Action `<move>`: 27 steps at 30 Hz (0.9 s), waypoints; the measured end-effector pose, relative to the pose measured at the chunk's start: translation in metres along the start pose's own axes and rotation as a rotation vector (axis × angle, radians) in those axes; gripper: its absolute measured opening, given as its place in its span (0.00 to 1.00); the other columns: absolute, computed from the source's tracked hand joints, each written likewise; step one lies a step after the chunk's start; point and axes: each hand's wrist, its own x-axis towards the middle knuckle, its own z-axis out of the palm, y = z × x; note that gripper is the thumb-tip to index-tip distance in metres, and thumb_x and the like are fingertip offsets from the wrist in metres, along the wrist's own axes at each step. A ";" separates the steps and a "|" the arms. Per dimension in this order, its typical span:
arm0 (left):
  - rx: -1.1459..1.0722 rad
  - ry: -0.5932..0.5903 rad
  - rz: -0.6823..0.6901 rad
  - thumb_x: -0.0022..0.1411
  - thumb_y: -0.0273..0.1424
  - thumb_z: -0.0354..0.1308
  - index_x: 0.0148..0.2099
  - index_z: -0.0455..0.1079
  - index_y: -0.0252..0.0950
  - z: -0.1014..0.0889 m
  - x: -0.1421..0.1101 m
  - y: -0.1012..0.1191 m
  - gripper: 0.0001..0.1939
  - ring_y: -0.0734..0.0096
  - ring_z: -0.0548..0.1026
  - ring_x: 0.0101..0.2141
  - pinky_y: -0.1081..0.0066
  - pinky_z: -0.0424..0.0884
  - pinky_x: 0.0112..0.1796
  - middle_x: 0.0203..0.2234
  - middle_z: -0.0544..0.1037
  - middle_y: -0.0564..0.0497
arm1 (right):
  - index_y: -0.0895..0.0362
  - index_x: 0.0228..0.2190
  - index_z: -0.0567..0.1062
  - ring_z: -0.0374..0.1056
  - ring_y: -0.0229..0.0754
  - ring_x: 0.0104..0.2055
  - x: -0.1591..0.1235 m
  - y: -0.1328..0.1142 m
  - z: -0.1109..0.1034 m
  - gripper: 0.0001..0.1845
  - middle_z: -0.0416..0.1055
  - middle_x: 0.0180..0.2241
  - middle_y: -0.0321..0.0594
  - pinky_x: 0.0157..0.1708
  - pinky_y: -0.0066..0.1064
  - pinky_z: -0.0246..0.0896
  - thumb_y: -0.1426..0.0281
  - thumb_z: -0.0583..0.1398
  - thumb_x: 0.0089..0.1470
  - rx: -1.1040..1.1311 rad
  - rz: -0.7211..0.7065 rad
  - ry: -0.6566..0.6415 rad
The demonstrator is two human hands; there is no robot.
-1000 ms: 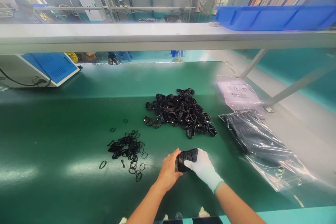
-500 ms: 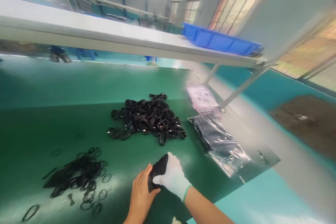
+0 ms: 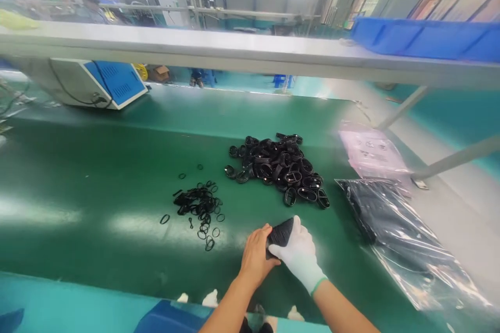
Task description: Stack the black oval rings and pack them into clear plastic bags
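My bare left hand grips the left end of a black ribbed bundle, its thumb and fingers on either side. On the bundle's right end, my white-gloved right hand is closed, thumb across the near face. The bundle is tilted, held over the green work surface; its underside is hidden by my hands. Beyond it lies a heap of black oval loops that look like coiled cables, some with small shiny ends. Left of my hands is a smaller pile of thin black rings, like rubber bands, with several scattered around it.
A clear plastic bag with dark contents lies at the right, a pinkish bag behind it. A white shelf spans above the bench, bearing a blue bin. A blue-and-grey machine stands at the far left.
The view has swung left and levelled, bringing the machine into sight. Both hands keep hold of the black ribbed bundle, whose ridges now show more clearly. The piles look unchanged.
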 end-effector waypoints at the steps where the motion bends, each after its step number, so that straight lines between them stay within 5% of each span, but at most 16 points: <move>1: -0.010 -0.003 0.001 0.38 0.26 0.65 0.53 0.58 0.41 0.000 -0.001 -0.001 0.37 0.61 0.61 0.53 0.57 0.56 0.53 0.53 0.64 0.50 | 0.68 0.58 0.44 0.56 0.58 0.50 0.000 0.001 0.003 0.58 0.58 0.50 0.56 0.47 0.40 0.52 0.55 0.60 0.30 0.007 0.003 0.004; 9: -0.004 0.023 -0.014 0.42 0.25 0.56 0.52 0.60 0.37 0.003 0.005 -0.012 0.31 0.59 0.62 0.52 0.56 0.57 0.52 0.52 0.65 0.48 | 0.70 0.57 0.46 0.57 0.56 0.48 -0.001 -0.015 0.016 0.52 0.59 0.48 0.54 0.46 0.39 0.52 0.66 0.58 0.31 -0.011 0.021 0.165; 15: 0.049 0.060 0.076 0.43 0.22 0.50 0.53 0.58 0.37 0.009 0.008 -0.020 0.31 0.63 0.61 0.52 0.59 0.57 0.51 0.52 0.65 0.49 | 0.72 0.57 0.46 0.54 0.59 0.50 -0.004 -0.029 0.016 0.57 0.52 0.53 0.58 0.51 0.43 0.44 0.62 0.60 0.27 -0.076 0.069 0.220; 18: 0.097 0.076 0.103 0.45 0.22 0.49 0.54 0.57 0.38 0.011 0.009 -0.024 0.30 0.63 0.61 0.52 0.60 0.59 0.50 0.52 0.65 0.50 | 0.69 0.57 0.47 0.58 0.55 0.45 -0.004 -0.029 0.022 0.54 0.59 0.47 0.55 0.48 0.42 0.48 0.64 0.60 0.29 -0.066 0.110 0.264; 27: 0.201 0.132 0.214 0.49 0.28 0.52 0.54 0.57 0.36 0.011 0.022 -0.016 0.28 0.60 0.66 0.49 0.57 0.61 0.49 0.50 0.68 0.46 | 0.65 0.57 0.51 0.58 0.55 0.47 0.011 -0.028 0.000 0.57 0.62 0.44 0.51 0.47 0.42 0.52 0.66 0.65 0.22 0.105 0.178 0.139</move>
